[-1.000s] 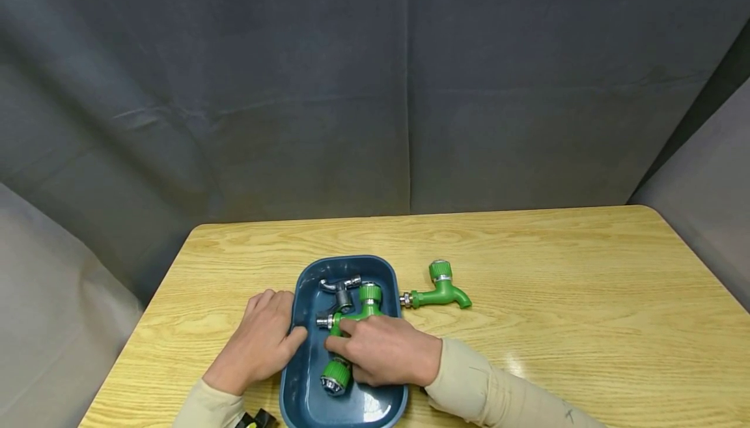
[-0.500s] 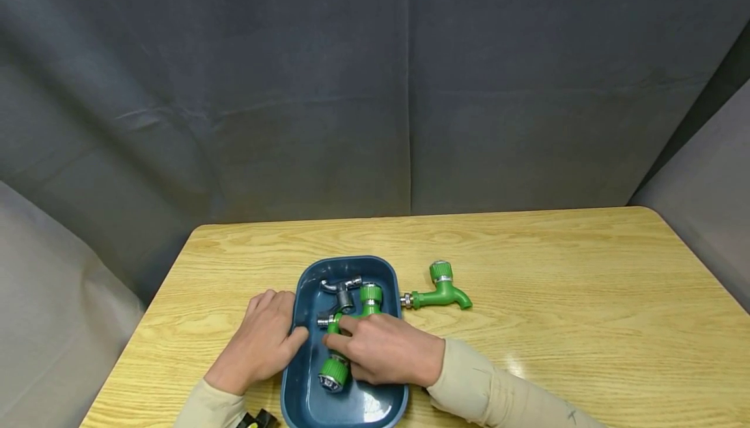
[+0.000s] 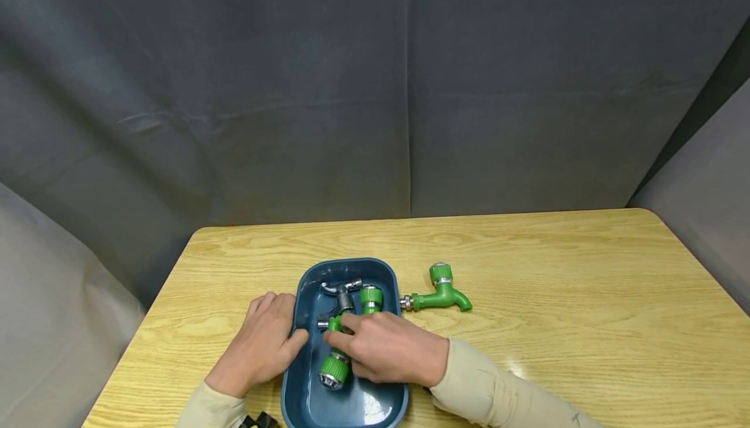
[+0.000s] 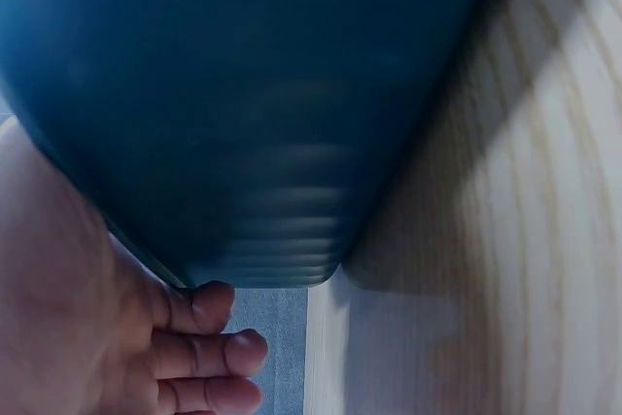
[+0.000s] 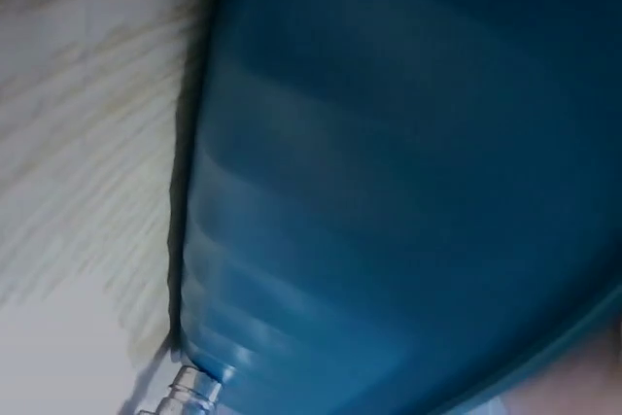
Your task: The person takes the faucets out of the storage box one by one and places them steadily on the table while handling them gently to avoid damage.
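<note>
A dark blue plastic tub [image 3: 310, 408] stands on the table, holding a chrome tap [image 3: 342, 294] and two green taps. My left hand [image 3: 263, 343] holds the tub's left rim, thumb over the edge and fingers along the outside; the left wrist view shows those fingers beside the wall. Inside the tub, my right hand [image 3: 389, 346] grips the nearer green tap [image 3: 334, 369], its knob pointing toward me. Behind that hand is the other green tap [image 3: 371, 298], partly covered. In the right wrist view the tub's wall hides most of the right hand.
Another green tap [image 3: 442, 294] lies on the wooden table [image 3: 562, 298] just right of the tub, its metal threaded end [image 5: 192, 391] close to the wall. A dark grey curtain [image 3: 328, 89] hangs behind the table. A black object [image 3: 263, 420] sits by the left wrist.
The nearer green tap's knob has shifted very slightly away from me and to the left with my right hand. My left hand stays on the rim.
</note>
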Demonstrator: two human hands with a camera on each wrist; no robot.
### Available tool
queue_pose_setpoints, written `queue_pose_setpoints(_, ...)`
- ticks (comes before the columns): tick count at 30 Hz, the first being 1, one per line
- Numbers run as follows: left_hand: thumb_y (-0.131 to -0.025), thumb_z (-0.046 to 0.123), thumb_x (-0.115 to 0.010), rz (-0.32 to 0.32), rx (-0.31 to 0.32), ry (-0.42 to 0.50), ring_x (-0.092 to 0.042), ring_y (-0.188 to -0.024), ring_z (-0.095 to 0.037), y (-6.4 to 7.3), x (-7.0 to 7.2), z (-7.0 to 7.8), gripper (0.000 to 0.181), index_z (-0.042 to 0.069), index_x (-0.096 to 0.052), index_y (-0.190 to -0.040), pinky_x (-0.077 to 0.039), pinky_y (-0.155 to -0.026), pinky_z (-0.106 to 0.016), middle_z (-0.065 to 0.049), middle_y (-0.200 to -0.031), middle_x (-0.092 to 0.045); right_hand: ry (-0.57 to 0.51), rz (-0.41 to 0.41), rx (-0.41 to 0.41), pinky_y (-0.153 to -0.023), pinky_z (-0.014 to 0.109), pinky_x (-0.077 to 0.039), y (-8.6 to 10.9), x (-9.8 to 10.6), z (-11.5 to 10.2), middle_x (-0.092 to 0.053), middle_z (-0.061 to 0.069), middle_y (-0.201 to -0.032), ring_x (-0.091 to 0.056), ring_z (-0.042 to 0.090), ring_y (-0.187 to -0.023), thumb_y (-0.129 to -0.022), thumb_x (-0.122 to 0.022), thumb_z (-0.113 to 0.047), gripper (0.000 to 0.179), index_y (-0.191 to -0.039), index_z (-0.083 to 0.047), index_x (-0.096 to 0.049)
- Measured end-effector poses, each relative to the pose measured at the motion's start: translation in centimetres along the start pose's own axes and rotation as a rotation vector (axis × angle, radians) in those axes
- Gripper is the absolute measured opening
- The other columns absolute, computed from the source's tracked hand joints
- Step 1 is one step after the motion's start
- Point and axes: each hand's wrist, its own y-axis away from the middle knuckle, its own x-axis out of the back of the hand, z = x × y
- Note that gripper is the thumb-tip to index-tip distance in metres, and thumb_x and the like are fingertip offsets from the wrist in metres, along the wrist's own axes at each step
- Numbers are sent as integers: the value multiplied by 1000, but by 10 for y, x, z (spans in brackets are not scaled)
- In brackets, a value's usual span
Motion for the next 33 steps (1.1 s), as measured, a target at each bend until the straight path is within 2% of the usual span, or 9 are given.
queue_pose_setpoints(21, -93, 25, -60, -17, 16, 8, -37, -82, -15, -1, 0, 0, 13, 14, -56, -99, -38, -98, -49, 6, -81, -46, 28, 39, 14, -55, 13, -40, 5, 15, -6, -65, -5, -97, -47, -1, -67, -92, -71, -20, 47, -138, -19, -63)
queue_pose_setpoints(27, -93, 25, -61, -17, 20, 14, -37, -83, -15, -1, -1, -1, 12, 15, -56, -99, -38, -99, -50, 6, -81, -46, 4, 40, -4, -54, 12, -37, 7, 20, -7, -63, -5, -97, -44, -1, -65, -92, -70, -21, 47, -139, -21, -62)
queue_pose_setpoints(33, -94, 25, -60, -8, 17, 12, -38, -84, -15, -1, -2, -1, 15, 13, -56, -102, -38, -99, -50, 6, -83, -47, -30, 54, -42, -55, 11, -40, 12, 23, -6, -62, -6, -98, -43, -1, -65, -92, -69, -19, 48, -140, -21, -62)
